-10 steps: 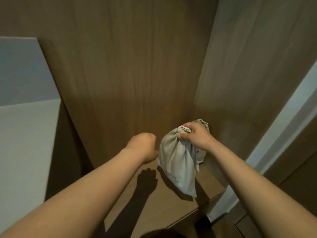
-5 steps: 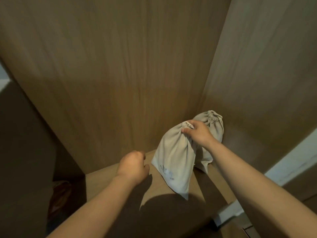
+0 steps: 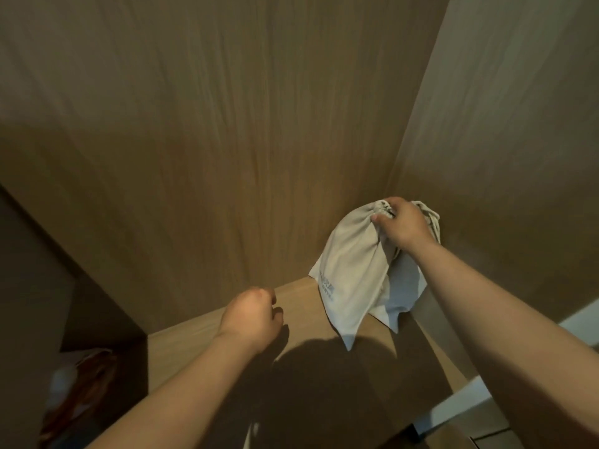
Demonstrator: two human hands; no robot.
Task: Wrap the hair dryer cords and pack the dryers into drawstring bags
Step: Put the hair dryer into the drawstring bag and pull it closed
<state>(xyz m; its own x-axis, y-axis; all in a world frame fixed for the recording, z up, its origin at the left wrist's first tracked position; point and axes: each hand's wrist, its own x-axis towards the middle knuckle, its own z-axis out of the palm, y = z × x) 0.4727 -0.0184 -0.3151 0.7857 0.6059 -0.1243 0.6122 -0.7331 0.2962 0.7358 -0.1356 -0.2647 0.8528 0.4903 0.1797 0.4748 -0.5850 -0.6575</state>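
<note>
My right hand [image 3: 402,226] grips the gathered neck of a beige drawstring bag [image 3: 350,270] with grey print near its lower edge. The bag stands in the back right corner of a wooden shelf [image 3: 207,348]. A second beige bag [image 3: 431,222] shows just behind it, partly hidden by my hand and wrist. My left hand [image 3: 251,319] hovers over the shelf to the left of the bags, fingers curled, holding nothing. No hair dryer or cord is visible.
Wooden panels form the back wall [image 3: 227,140] and right side wall [image 3: 502,157] of the cupboard. A lower dark compartment at the left holds a reddish-brown item [image 3: 77,393]. A pale strip [image 3: 463,400] runs along the shelf's right front.
My right hand has carried the bag further back and right into the corner beside the second bag. My left hand has drawn back and lowered toward the shelf.
</note>
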